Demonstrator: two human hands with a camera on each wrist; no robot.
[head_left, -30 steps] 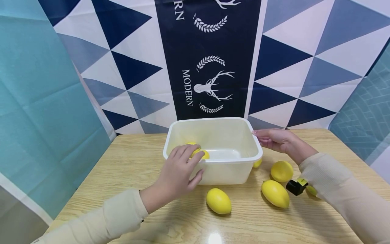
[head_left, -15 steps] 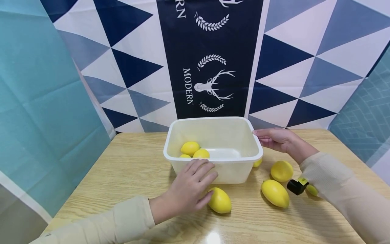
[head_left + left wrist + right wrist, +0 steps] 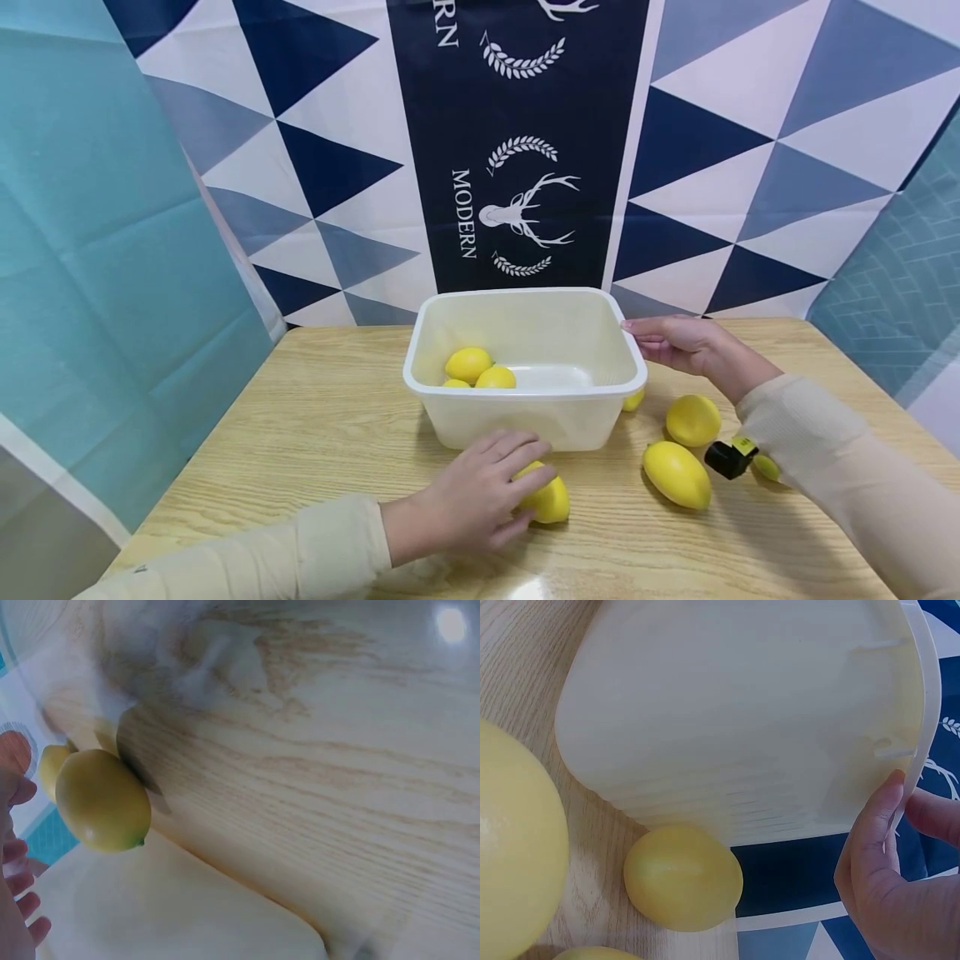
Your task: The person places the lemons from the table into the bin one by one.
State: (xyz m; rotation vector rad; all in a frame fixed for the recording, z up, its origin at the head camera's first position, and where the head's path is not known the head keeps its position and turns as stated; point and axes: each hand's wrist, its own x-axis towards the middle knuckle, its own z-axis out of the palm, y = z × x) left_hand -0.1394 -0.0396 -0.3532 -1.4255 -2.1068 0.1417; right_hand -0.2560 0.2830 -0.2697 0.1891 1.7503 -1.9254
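Note:
In the head view my left hand (image 3: 476,496) is over the near lemon (image 3: 553,502), its fingers spread and slightly bent; the left wrist view shows a gap between the fingers (image 3: 21,881) and a lemon (image 3: 103,800). My right hand (image 3: 678,342) grips the right rim of the white bin (image 3: 525,425), thumb and fingers on either side of the rim in the right wrist view, where the hand (image 3: 900,877) shows at lower right. Inside the bin, several lemons (image 3: 468,365) lie at the left.
Right of the bin, a lemon (image 3: 693,420) and another lemon (image 3: 677,475) lie on the wooden table (image 3: 322,417). One more lemon (image 3: 633,401) is partly hidden beside the bin, and another (image 3: 767,467) by the right sleeve. Patterned cloth (image 3: 345,167) hangs behind.
My left hand has moved from the bin's front left rim down and towards the near lemon, uncovering the lemons inside. My right hand has stayed on the rim.

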